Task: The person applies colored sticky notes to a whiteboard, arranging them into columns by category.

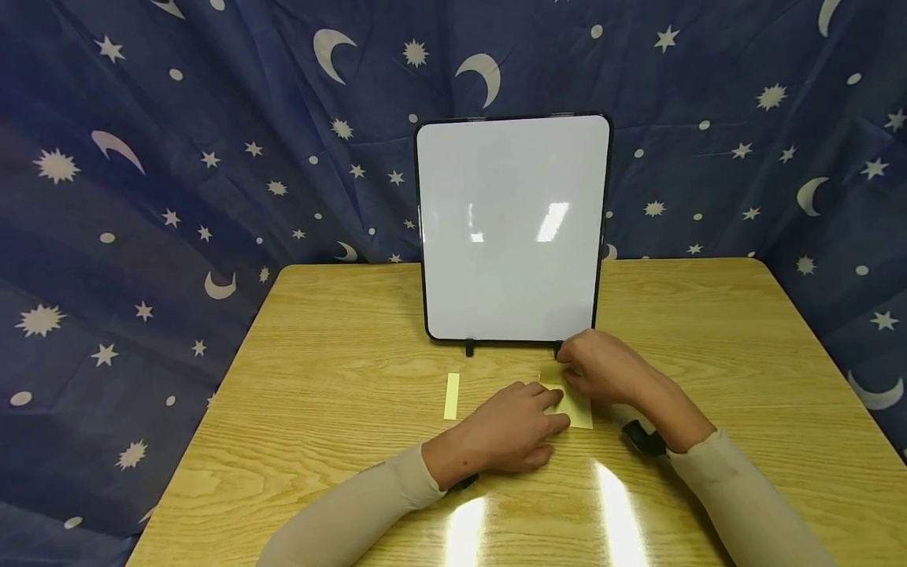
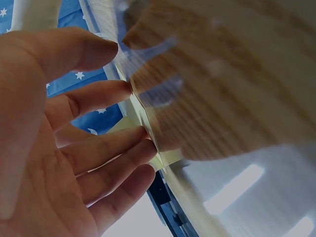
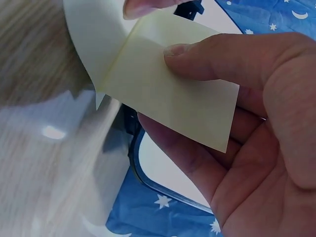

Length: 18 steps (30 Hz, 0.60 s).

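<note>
A pale yellow sheet of paper lies on the table in front of the whiteboard, its far part raised. My right hand pinches that raised flap between thumb and fingers; the flap and a crease along its edge show in the right wrist view. My left hand is stretched palm down from the left, its fingertips resting on the sheet's near left part. In the left wrist view those fingers are extended and touch the paper at the tabletop. A narrow yellow paper strip lies left of the sheet.
A white dry-erase board with a black frame stands upright behind the hands on small black feet. Wood-grain table surrounds the papers, with light glare near its front. Blue curtains with moons and stars hang behind and beside it.
</note>
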### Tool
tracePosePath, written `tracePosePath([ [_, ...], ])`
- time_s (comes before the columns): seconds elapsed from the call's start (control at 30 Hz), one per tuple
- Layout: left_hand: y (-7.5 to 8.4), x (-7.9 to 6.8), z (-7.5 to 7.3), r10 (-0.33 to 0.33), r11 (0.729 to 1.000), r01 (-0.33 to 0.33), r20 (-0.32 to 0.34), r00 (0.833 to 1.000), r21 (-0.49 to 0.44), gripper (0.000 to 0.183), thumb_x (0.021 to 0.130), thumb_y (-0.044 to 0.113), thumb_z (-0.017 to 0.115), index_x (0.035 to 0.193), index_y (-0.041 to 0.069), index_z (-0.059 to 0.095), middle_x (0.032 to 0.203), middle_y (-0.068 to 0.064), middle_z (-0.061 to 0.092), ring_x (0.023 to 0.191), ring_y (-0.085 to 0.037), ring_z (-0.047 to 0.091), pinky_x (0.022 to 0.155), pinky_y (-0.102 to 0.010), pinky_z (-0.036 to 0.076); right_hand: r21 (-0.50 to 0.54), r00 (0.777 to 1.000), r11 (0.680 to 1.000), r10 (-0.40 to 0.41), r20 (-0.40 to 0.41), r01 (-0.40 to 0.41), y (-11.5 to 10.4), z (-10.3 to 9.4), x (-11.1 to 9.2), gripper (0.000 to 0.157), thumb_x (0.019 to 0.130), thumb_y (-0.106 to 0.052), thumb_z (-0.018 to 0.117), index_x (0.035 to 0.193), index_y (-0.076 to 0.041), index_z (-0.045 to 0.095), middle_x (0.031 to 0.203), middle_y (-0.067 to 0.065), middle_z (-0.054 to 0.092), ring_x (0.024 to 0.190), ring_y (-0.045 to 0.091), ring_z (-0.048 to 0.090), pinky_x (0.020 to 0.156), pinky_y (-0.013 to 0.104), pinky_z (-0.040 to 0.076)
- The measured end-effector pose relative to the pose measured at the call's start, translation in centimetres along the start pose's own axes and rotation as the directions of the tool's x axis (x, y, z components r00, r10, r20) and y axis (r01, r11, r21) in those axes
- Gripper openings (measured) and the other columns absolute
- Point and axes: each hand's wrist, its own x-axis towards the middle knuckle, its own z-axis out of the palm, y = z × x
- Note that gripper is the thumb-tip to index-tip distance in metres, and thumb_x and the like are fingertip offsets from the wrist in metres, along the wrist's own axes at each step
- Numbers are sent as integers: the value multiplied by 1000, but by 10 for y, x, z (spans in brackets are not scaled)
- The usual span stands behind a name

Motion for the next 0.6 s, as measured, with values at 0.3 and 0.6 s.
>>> tracePosePath([
  [0.3,0,0,-1,6,1000,-6,1,1000,-1,23,100,39,64,119,28,70,141,-4,64,118,-20,63,96,-33,54,-5,1000,1000,-5,-20,5,1,-8,3,45,83,0,80,61,-22,48,62,-12,39,58,6,35,56,26,34],
  [0.6,-1,0,0,4,1000,-4,19,1000,-11,24,100,41,65,120,28,70,143,-4,63,122,-20,62,98,-33,53,5,1000,1000,11,-15,-11,2,-15,6,40,82,-1,81,61,-21,54,62,-12,46,59,6,39,58,27,38],
])
